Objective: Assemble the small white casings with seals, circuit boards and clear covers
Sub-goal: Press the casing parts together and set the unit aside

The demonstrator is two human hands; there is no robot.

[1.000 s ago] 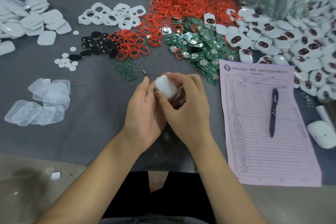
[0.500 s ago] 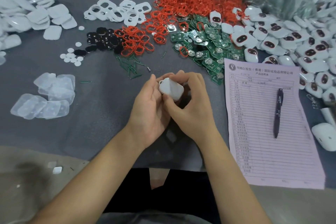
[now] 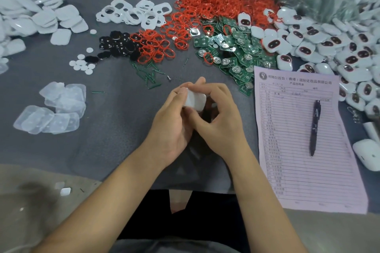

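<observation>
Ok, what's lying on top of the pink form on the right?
A black pen lies lengthwise on the pink form, tip toward the person. Otherwise only printed rows show. Whatever is beneath the form cannot be seen, covered by the sheets.

white casing (image 3: 194, 100); red seals (image 3: 205, 2); green boards (image 3: 236, 51)

grey cloth-covered table (image 3: 115, 133); beige floor (image 3: 30, 211)
</observation>
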